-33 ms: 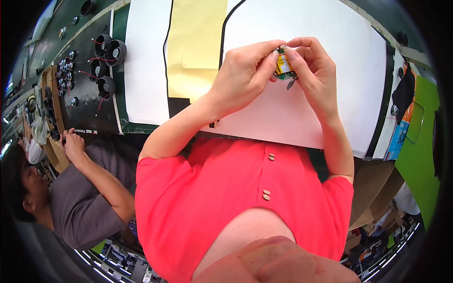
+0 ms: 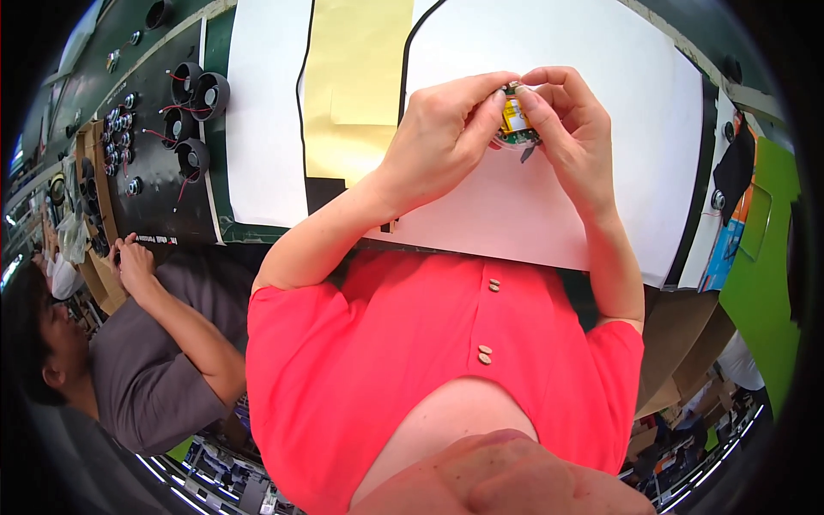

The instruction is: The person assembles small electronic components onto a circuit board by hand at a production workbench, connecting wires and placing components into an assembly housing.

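Observation:
Between both hands, above the white sheet, is a small round circuit board (image 2: 520, 138) with a yellow, foil-like block (image 2: 515, 117) on it, which looks like a battery. My left hand (image 2: 448, 130) pinches its left and upper edge with thumb and fingers. From the other side, my right hand (image 2: 571, 129) grips it, the thumb pressed near the top rim. A small dark tab (image 2: 528, 154) sticks out below the board. My fingertips hide the board's upper edge and part of its sides.
White sheets (image 2: 635, 180) and a gold strip (image 2: 360, 154) cover the bench. At left lie black round housings (image 2: 191, 160) with red wires and several small speakers (image 2: 120, 142). A co-worker (image 2: 163, 343) sits left. A green board (image 2: 764, 223) stands at right.

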Demonstrator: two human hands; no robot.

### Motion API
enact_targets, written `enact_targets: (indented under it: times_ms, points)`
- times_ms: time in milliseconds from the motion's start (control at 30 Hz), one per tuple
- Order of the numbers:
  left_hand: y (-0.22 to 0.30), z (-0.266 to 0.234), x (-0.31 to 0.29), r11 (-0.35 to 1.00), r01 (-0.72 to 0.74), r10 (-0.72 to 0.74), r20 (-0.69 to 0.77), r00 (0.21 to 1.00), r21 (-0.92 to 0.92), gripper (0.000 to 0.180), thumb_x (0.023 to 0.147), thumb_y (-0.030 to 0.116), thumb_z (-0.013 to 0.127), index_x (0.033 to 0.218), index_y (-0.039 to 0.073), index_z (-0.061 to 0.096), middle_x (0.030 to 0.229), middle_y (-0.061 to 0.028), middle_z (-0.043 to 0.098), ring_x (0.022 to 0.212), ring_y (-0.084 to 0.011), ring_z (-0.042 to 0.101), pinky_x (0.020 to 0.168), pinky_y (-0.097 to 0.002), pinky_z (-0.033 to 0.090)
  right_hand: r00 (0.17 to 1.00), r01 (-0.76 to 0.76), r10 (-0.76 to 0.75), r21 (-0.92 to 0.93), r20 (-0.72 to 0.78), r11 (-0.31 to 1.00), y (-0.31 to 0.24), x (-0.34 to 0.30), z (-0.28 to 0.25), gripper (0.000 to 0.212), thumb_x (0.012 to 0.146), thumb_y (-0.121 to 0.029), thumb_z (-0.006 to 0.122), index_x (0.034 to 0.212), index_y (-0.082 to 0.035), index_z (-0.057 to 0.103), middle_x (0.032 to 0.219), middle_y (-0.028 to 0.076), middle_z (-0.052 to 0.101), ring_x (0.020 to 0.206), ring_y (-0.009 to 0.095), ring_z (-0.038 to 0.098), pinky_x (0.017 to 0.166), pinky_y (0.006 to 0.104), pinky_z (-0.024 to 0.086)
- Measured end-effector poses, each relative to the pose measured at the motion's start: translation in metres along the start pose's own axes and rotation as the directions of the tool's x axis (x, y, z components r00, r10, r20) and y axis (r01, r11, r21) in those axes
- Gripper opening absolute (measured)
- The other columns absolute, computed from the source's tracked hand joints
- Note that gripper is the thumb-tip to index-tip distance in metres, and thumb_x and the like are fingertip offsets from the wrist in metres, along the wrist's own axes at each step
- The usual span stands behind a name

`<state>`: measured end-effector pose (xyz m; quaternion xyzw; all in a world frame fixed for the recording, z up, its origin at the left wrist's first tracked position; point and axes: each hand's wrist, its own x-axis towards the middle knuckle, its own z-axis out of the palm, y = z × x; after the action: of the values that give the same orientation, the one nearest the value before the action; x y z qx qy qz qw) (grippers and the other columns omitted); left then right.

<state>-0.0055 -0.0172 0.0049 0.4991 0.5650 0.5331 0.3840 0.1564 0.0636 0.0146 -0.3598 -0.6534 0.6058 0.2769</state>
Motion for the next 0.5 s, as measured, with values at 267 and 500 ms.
enact_targets:
  times_ms: [267, 500]
  points:
    - [-0.0004, 0.0017, -0.0017, 0.998, 0.052, -0.052, -0.002, 0.999, -0.028, 0.026, 0.099, 0.005, 0.056, 0.118, -0.007, 0.068, 0.078, -0.0133, 0.070, 0.067, -0.0154, 0.070, 0.061, -0.0292, 0.056, 0.997, -0.047, 0.045, 0.026, 0.070, 0.999, 0.0020, -0.0019, -0.0020, 0.019, 0.102, -0.011, 0.061, 0.119, -0.003, 0.056, 0.084, 0.000, 0.065, 0.073, 0.003, 0.057, 0.059, 0.0189, 0.042]
    - [-0.0012, 0.0025, -0.0027, 0.995, 0.089, -0.089, -0.008, 0.996, -0.036, 0.025, 0.095, 0.006, 0.060, 0.116, -0.006, 0.069, 0.074, -0.0107, 0.067, 0.060, -0.0124, 0.061, 0.057, -0.0293, 0.051, 0.991, -0.072, 0.062, 0.075, 0.122, 0.995, 0.0057, -0.0005, -0.0058, 0.018, 0.102, -0.010, 0.058, 0.120, -0.006, 0.056, 0.092, -0.001, 0.065, 0.072, 0.001, 0.052, 0.054, 0.0179, 0.036]
